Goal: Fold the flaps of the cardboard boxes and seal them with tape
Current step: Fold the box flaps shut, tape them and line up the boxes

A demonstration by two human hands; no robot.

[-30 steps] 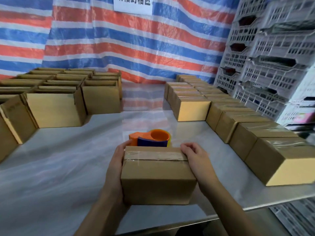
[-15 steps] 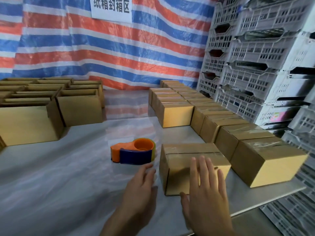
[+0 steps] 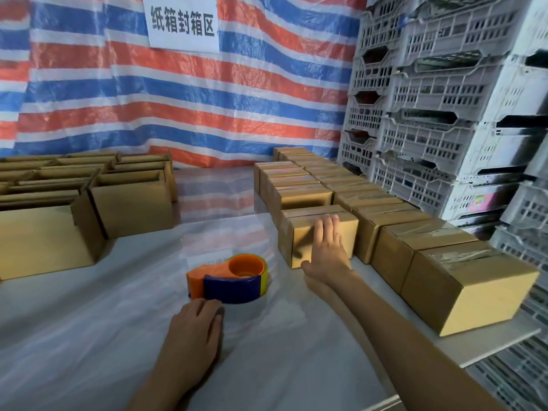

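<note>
A sealed cardboard box (image 3: 299,235) with tape along its top stands at the near end of the left row of sealed boxes (image 3: 299,191). My right hand (image 3: 326,250) presses flat against its near face, fingers straight. My left hand (image 3: 195,330) lies palm down on the table, fingertips just short of the orange and blue tape dispenser (image 3: 229,278), not holding it. Unsealed boxes with upright flaps (image 3: 130,203) stand at the left.
A second row of sealed boxes (image 3: 462,280) runs along the table's right edge. Stacked white plastic crates (image 3: 444,114) rise beyond them. A striped tarp with a white sign (image 3: 182,23) hangs behind. The table (image 3: 89,336) is covered in shiny plastic sheet.
The sealed box has slid away from me to the right and joined the left row. My left hand has come off it and now rests near the tape dispenser.
</note>
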